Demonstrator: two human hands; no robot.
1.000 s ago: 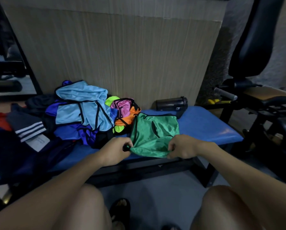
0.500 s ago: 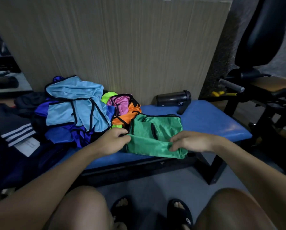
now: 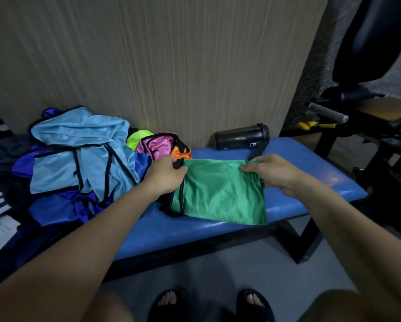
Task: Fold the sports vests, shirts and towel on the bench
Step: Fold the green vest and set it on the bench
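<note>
- Two hands work one garment: the green vest (image 3: 220, 191) lies folded over on the blue desk (image 3: 311, 173), toward its right half, its near hem close to the front edge.
- Left hand (image 3: 165, 176) pinches the black-trimmed far-left corner; right hand (image 3: 272, 174) grips the far-right corner with curled fingers.
- Judgement: a fold is being laid down. Both corners should land level, trim over trim, before either grip loosens.
- Fabric looks slick and thin; press flat from the middle outward, or it may slide.
- Unfolded pile (image 3: 83, 159) of light blue, purple, pink and orange pieces crowds the left; keep the vest apart from it.
- Dark bottle (image 3: 241, 137) lies along the back edge, near the far fold.
</note>
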